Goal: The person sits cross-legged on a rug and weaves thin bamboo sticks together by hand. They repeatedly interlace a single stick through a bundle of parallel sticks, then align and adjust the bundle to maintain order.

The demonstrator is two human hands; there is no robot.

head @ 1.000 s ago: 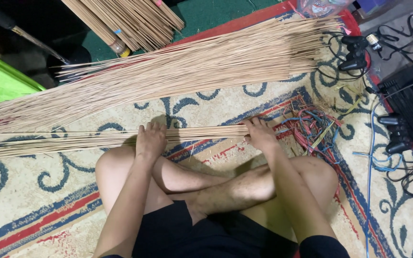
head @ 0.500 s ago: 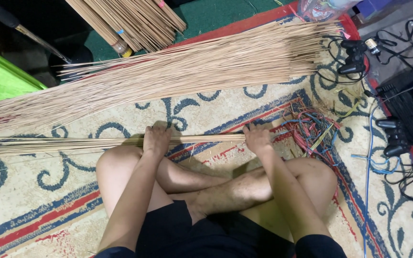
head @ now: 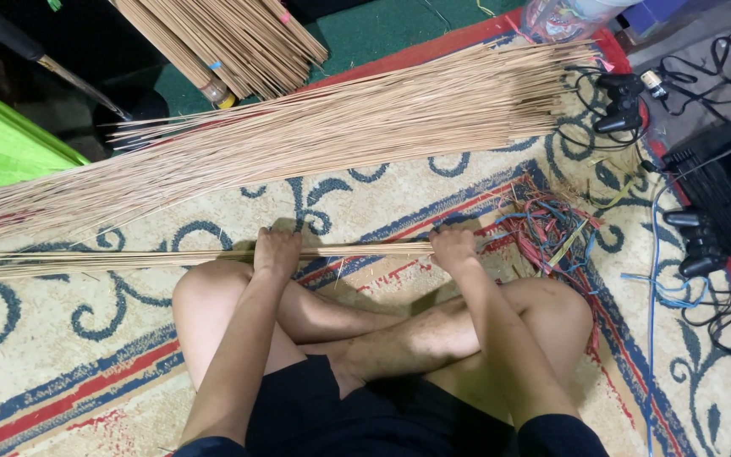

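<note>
Vs. half a sec earlier, little was changed: the thin stick bundle [head: 129,258] was kept flat on the rug [head: 61,364] just ahead of the crossed legs, w/ left hand [head: 277,252] and right hand [head: 454,247] each held in a closed grip around it. Bundle's left end was cut off by the frame edge; fingertips were hidden underneath.

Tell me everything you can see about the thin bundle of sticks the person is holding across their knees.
The thin bundle of sticks is a slim sheaf of long, straight, pale tan stalks, dry and straw-like. It lies almost level across the patterned rug, just in front of the crossed legs, running from the picture's left edge to the right hand. The left hand grips it midway and the right hand closes over its end. It lies apart from the much larger fanned pile behind it.
</note>
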